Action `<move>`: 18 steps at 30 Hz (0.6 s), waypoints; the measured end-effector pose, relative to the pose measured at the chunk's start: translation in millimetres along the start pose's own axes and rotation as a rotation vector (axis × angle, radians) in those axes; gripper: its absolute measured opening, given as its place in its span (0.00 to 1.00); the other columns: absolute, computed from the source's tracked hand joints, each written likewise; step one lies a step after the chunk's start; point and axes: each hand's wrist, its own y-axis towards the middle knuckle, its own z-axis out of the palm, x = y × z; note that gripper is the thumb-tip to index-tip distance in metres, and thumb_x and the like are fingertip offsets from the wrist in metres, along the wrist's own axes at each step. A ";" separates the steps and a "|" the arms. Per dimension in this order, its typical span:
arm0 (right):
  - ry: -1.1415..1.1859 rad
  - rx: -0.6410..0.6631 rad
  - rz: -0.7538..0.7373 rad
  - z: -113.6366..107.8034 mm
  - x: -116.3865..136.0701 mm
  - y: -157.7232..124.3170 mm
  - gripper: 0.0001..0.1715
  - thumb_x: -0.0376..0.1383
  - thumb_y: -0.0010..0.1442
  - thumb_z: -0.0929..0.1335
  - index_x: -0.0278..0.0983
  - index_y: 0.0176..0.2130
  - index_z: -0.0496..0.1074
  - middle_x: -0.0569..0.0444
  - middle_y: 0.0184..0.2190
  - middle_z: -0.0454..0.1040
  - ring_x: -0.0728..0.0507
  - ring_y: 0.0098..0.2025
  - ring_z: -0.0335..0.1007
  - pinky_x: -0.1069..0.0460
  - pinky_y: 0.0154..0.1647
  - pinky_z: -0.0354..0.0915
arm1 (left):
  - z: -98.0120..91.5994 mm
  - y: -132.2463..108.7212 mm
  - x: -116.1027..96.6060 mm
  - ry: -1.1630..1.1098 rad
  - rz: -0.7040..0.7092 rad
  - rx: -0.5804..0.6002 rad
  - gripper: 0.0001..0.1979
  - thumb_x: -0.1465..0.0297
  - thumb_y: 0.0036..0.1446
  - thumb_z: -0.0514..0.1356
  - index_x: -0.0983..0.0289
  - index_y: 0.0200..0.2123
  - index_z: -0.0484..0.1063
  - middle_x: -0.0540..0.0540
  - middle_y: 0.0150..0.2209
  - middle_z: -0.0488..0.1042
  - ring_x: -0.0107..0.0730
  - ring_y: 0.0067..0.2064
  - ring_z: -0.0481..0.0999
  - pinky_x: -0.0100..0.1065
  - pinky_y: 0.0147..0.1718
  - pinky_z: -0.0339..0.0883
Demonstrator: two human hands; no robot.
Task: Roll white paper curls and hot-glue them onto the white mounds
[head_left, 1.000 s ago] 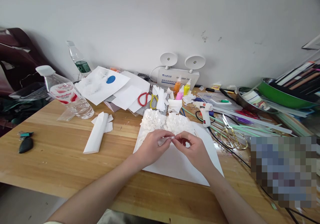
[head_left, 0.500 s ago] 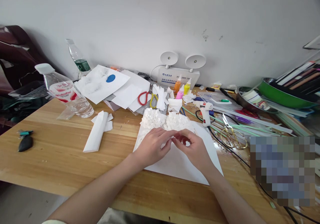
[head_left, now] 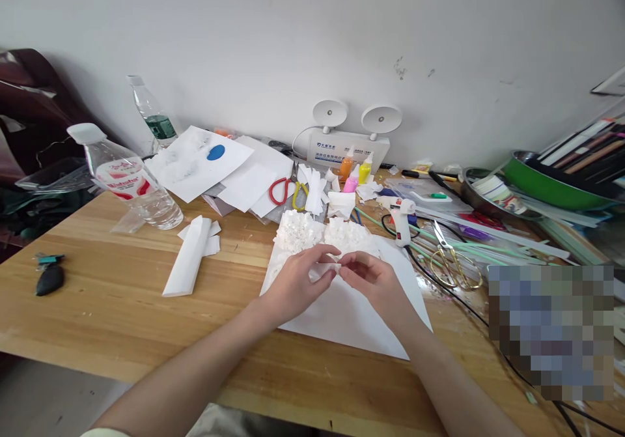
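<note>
My left hand and my right hand meet over a white paper sheet, fingertips almost touching. Between them is a small white piece of paper, pinched by both hands and partly hidden by the fingers. Just beyond lie two mounds of crumpled white paper bits, the left mound and the right mound, both on the sheet's far part.
A folded white paper strip and a water bottle stand to the left. Pliers, a glue gun, gold-handled scissors and a black cord lie beyond and to the right. An emergency light is against the wall.
The fingers of both hands have parted slightly, so more of the small white piece shows between them. Everything else on the table stays put.
</note>
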 end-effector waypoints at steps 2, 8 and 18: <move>-0.049 -0.013 -0.031 0.5 -0.2 -0.5 0.11 0.42 0.50 0.68 0.38 0.34 0.71 0.52 0.32 0.71 0.47 0.32 0.66 0.50 0.35 0.64 | 0.2 0.2 0.3 0.005 0.002 -0.002 0.13 0.73 0.52 0.54 0.59 0.43 0.64 0.50 0.36 0.74 0.31 0.39 0.74 0.32 0.39 0.66; -0.143 -0.043 -0.113 3.1 2.3 -2.8 0.09 0.41 0.51 0.68 0.38 0.32 0.71 0.53 0.31 0.72 0.47 0.31 0.66 0.50 0.34 0.64 | 0.6 0.2 0.7 0.028 0.002 -0.031 0.13 0.74 0.51 0.54 0.59 0.42 0.64 0.50 0.34 0.74 0.30 0.39 0.74 0.31 0.39 0.66; -0.032 -0.077 -0.005 4.0 -5.9 -0.5 0.12 0.43 0.50 0.68 0.37 0.32 0.71 0.51 0.32 0.72 0.44 0.34 0.67 0.49 0.36 0.65 | 5.1 -1.3 1.2 0.024 0.013 -0.053 0.12 0.73 0.52 0.55 0.60 0.42 0.65 0.52 0.37 0.75 0.31 0.41 0.74 0.33 0.41 0.66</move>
